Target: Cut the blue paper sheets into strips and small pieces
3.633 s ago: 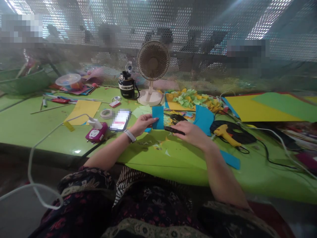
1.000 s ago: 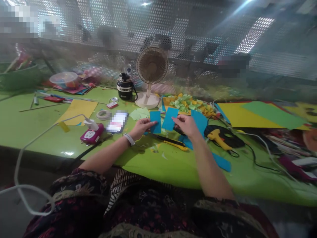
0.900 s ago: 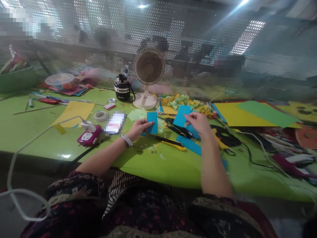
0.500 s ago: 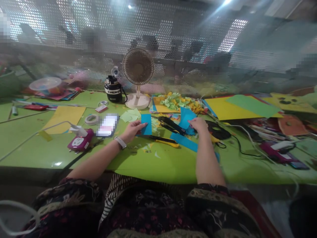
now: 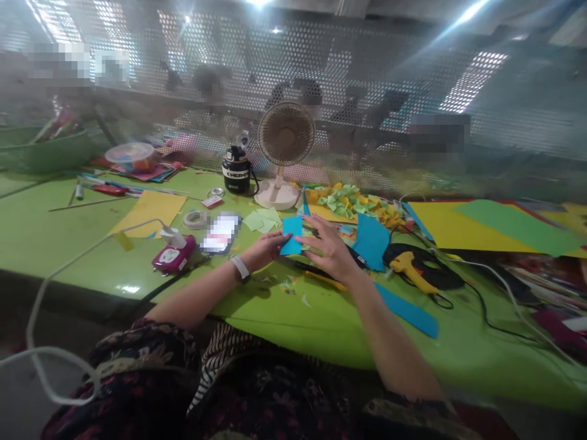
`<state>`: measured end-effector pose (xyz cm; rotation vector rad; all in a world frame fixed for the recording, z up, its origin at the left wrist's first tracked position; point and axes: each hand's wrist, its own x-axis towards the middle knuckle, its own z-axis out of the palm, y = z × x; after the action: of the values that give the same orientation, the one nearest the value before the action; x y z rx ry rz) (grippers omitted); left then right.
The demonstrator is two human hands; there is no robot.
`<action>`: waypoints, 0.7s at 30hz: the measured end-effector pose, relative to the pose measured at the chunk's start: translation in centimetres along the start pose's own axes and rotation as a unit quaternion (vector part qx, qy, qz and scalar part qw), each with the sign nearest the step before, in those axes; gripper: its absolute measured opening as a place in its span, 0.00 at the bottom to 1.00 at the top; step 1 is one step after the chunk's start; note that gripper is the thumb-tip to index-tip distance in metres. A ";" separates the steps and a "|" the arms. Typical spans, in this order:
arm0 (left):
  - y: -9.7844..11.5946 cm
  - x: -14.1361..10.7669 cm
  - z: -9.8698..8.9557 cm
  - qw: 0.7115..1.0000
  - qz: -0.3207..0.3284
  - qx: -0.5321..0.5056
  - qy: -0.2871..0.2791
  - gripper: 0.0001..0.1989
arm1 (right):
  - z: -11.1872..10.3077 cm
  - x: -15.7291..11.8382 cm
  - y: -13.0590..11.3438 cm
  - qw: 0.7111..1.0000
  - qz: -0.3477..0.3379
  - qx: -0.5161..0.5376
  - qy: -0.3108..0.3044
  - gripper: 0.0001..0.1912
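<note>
My left hand (image 5: 270, 247) pinches a small blue paper rectangle (image 5: 292, 227) upright above the table. Fingers spread, my right hand (image 5: 331, 249) is at the paper's right edge; I cannot tell whether its fingertips touch it. Under my hands lies a yellow-and-black utility knife (image 5: 337, 283), partly covered by the right hand. A black tool (image 5: 356, 258) behind that hand is mostly hidden. To the right are a larger blue paper piece (image 5: 369, 241) and a long blue paper strip (image 5: 408, 310). Small paper scraps (image 5: 288, 284) lie below the left hand.
A yellow glue gun (image 5: 413, 272) with a black cord rests on a dark round mat (image 5: 443, 269). Behind stand a fan (image 5: 287, 134) and a black jug (image 5: 236, 171). A phone (image 5: 221, 233) and purple power socket (image 5: 174, 253) lie left; coloured sheets (image 5: 472, 226) lie right.
My right hand has left the larger blue piece and moved left to the small blue rectangle, its fingers now spread. The left hand still holds that rectangle. The view has shifted left.
</note>
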<state>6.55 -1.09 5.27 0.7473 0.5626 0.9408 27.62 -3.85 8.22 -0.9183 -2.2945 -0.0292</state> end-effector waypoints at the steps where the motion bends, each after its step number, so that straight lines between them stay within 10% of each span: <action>1: 0.0 0.0 0.0 1.000 -0.002 -0.002 -0.003 0.07 | 0.4 0.1 -0.4 1.000 -0.009 0.006 0.006 0.12; 14: -0.5 0.0 -0.3 0.999 -0.004 -0.030 -0.032 0.16 | 3.1 0.1 -2.0 0.967 0.162 0.096 0.173 0.11; 21: -1.0 -0.1 -0.6 0.995 0.032 0.021 -0.095 0.21 | 3.3 0.1 -1.9 0.950 0.226 0.131 0.168 0.12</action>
<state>6.58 -1.38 4.14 0.8871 0.3941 0.9066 24.50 -4.43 6.11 -1.1731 -1.6866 0.2891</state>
